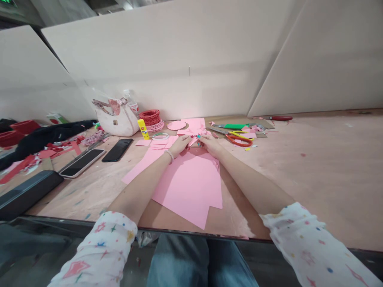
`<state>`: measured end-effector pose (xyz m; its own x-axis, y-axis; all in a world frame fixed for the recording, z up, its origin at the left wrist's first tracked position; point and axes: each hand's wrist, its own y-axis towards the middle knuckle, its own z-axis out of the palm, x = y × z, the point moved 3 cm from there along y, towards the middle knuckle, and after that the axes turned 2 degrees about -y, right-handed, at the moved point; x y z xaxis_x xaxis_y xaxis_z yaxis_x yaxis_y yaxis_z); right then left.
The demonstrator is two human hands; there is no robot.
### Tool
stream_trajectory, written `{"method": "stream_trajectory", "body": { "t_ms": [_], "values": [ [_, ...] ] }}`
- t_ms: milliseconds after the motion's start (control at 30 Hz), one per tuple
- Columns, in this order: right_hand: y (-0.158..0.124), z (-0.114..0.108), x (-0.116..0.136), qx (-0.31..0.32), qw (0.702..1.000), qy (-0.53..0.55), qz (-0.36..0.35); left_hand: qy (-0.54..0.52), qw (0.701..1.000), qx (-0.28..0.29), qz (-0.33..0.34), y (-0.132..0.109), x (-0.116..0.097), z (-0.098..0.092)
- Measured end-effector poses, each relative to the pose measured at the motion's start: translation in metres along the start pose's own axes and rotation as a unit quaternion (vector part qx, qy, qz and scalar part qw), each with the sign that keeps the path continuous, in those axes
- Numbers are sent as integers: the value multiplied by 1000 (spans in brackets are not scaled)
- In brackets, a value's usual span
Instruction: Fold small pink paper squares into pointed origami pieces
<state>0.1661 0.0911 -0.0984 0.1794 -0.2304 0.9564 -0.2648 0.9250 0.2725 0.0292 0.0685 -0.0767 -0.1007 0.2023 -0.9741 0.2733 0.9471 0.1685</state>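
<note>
Head view: left hand (179,146) and right hand (209,144) pinch a small folded pink paper (194,137), grip clamped on it from both sides, just past the far end of the big pink sheet (185,187). Paper looks light, thin, soft, easy to crease; best held at the folded edges. Relative to the sheet: scissors (238,139) beyond right, glue stick (143,129) beyond left, phone (117,150) left. Sheet's near corner almost reaches the front edge of the worktop (302,179); open room right of the sheet.
</note>
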Motion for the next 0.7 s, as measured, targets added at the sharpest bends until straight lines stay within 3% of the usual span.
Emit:
{"method": "stream_trajectory", "body": {
  "t_ms": [367, 700],
  "values": [
    [-3, 2, 5, -12, 1000, 4, 13, 11, 1000, 6, -16, -3, 0, 3],
    [-7, 9, 15, 14, 999, 27, 31, 8, 1000, -9, -4, 0, 0, 1]
  ]
}}
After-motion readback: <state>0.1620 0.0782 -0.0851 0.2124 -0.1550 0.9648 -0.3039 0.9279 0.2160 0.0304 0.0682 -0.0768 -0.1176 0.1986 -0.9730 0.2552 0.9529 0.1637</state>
